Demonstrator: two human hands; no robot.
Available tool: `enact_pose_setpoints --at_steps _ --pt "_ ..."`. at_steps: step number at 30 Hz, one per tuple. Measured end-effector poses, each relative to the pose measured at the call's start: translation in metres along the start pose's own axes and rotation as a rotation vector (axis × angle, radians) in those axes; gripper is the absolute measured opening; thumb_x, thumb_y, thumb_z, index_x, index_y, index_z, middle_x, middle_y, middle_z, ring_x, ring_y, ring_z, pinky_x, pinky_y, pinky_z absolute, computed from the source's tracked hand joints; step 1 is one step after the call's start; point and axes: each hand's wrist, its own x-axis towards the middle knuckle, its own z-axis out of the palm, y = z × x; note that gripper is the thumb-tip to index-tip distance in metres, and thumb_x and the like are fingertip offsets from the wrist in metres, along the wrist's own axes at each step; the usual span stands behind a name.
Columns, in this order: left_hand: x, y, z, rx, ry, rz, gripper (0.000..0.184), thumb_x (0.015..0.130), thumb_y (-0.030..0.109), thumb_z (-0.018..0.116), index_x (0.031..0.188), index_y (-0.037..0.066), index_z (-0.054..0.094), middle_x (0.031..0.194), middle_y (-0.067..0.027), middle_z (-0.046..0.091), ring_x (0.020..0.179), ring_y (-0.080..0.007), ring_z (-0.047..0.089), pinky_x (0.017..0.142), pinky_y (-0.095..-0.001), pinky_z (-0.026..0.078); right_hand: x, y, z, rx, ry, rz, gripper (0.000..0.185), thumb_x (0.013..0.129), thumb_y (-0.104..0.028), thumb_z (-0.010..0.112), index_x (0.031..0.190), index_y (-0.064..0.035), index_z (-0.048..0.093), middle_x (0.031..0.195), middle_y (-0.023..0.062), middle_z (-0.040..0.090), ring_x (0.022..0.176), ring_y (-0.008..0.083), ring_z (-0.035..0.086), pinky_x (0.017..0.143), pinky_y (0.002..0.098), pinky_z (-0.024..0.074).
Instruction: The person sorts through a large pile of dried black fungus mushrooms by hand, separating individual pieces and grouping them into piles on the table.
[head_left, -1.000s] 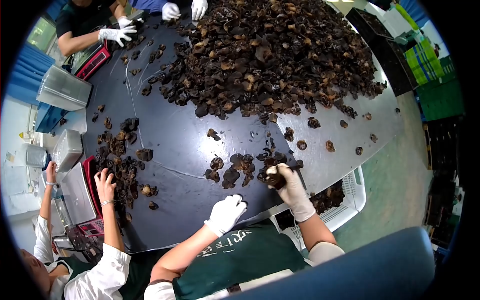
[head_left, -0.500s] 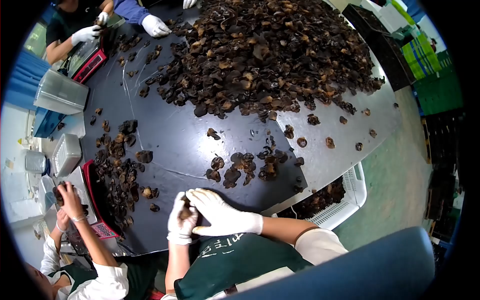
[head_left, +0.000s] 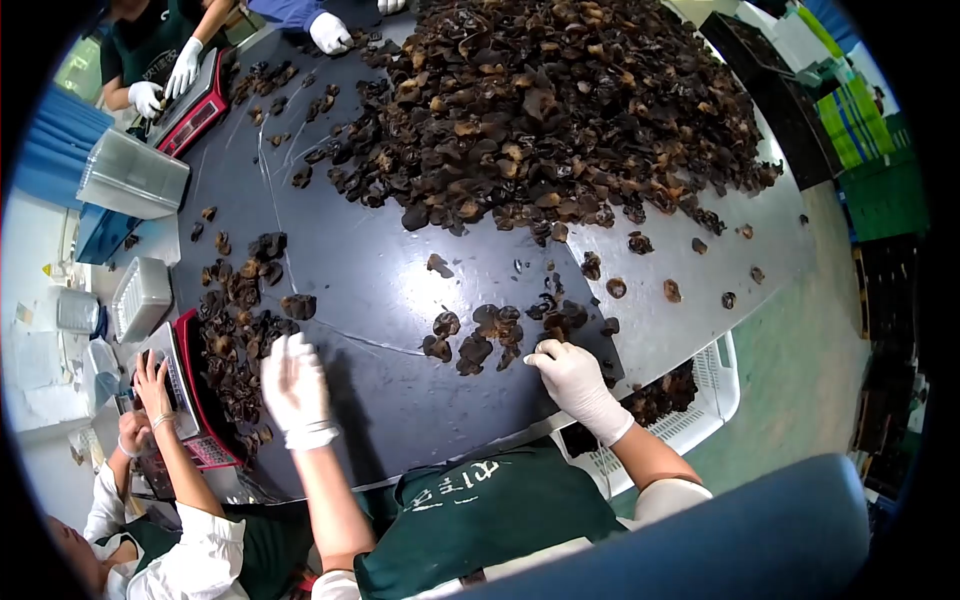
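My left hand (head_left: 295,382), in a white glove, is over the dark table (head_left: 400,420) beside the left-hand heap of dark fungus pieces (head_left: 235,345). Its fingers are stretched out, and nothing shows in them. Gloved in white too, my right hand (head_left: 578,385) is at the small cluster of pieces (head_left: 560,318) on the right. Its fingertips are pressed together; whatever they pinch is too small or hidden to name. Between the hands lie several loose pieces (head_left: 497,325).
A large fungus pile (head_left: 570,110) covers the table's far side. A white basket (head_left: 715,385) with fungus stands below the right edge. Co-workers' hands are near red scales (head_left: 195,115) (head_left: 192,390) at the left. Clear containers (head_left: 135,175) stand beyond.
My hands were together around a piece half a second ago; now they are apart. The left has moved left to the heap, the right has moved right to the cluster.
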Motion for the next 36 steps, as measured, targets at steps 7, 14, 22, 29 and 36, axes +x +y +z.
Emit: enact_pose_setpoints --at_steps 7,14,22,29,36 --pt "-0.016 -0.170 0.096 1.654 -0.815 0.475 0.040 0.087 0.017 0.066 0.126 0.006 0.063 0.121 -0.0157 0.064 0.115 -0.0352 0.057 0.103 -0.0457 0.042 -0.006 0.004 -0.033 1.108 0.235 0.612 0.021 0.090 0.004 0.061 0.107 -0.0062 0.066 0.095 -0.0022 0.063 0.073 0.0053 0.054 0.065 0.0212 0.0438" --pt "-0.035 -0.201 0.094 1.853 -1.289 0.591 0.033 0.075 0.024 0.075 0.105 0.017 0.065 0.103 -0.0037 0.059 0.103 -0.0275 0.053 0.094 -0.0444 0.040 -0.023 0.043 -0.050 2.202 0.481 0.609 0.014 0.091 -0.012 0.064 0.104 -0.0083 0.061 0.098 0.0088 0.064 0.094 0.0246 0.062 0.084 0.0439 0.0529" --pt "-0.044 -0.150 0.120 1.737 -1.037 0.570 0.052 0.071 0.029 0.077 0.118 0.011 0.064 0.117 -0.0116 0.062 0.113 -0.0339 0.054 0.100 -0.0478 0.039 0.007 0.053 -0.032 0.255 0.494 0.373 0.030 0.087 0.005 0.057 0.113 -0.0053 0.066 0.101 0.0096 0.063 0.079 0.0232 0.063 0.070 0.0303 0.0519" --pt "-0.028 -0.149 0.045 2.126 -0.732 0.448 0.081 0.082 0.041 0.072 0.150 0.009 0.042 0.158 -0.0249 0.029 0.146 -0.0526 0.019 0.116 -0.0669 0.014 0.011 -0.001 -0.015 0.203 0.184 0.050 0.047 0.080 0.003 0.055 0.126 -0.0070 0.062 0.124 0.0141 0.061 0.097 0.0287 0.069 0.081 0.0339 0.0570" --pt "-0.075 -0.191 0.070 1.416 -1.099 0.420 0.069 0.079 0.018 0.072 0.141 0.001 0.048 0.150 -0.0291 0.038 0.138 -0.0500 0.036 0.115 -0.0565 0.029 0.037 0.070 -0.044 0.176 0.645 0.219 0.027 0.085 0.011 0.053 0.105 -0.0016 0.067 0.105 0.0142 0.069 0.103 0.0321 0.064 0.095 0.0388 0.0492"
